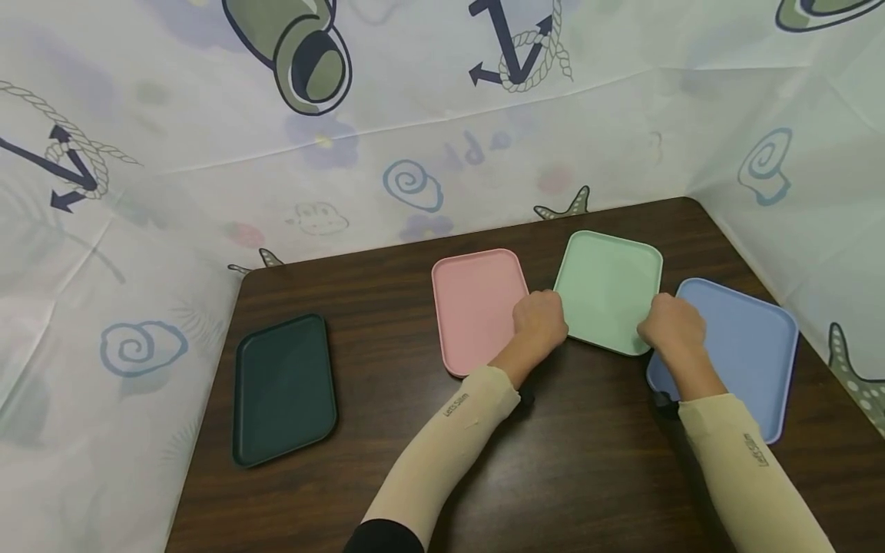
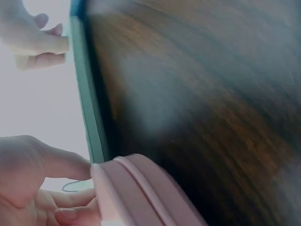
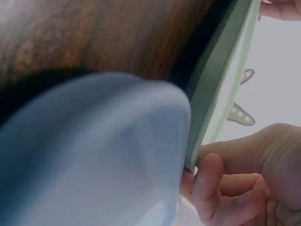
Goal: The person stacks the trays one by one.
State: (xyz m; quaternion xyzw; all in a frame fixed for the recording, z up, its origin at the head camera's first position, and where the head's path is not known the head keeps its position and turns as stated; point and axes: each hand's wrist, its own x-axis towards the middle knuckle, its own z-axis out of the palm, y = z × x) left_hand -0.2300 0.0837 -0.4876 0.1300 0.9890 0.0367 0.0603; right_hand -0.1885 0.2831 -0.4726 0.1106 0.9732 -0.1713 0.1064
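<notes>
A light green square tray (image 1: 608, 292) is held between my two hands at the back right of the table. My left hand (image 1: 541, 319) pinches its left side, right beside the pink tray (image 1: 478, 307). On the opposite side, my right hand (image 1: 674, 326) grips the green tray's edge, above the blue tray (image 1: 743, 346). In the right wrist view, the thumb and curled fingers of the right hand (image 3: 244, 174) close on the green rim (image 3: 218, 80). The left wrist view shows the left hand (image 2: 37, 179) at the green rim (image 2: 86, 94), with a pink tray corner (image 2: 141, 183) close by.
A dark green tray (image 1: 285, 390) lies on the left of the brown wooden table (image 1: 387, 430). Patterned white cloth (image 1: 442, 138) hangs behind the table and along both sides.
</notes>
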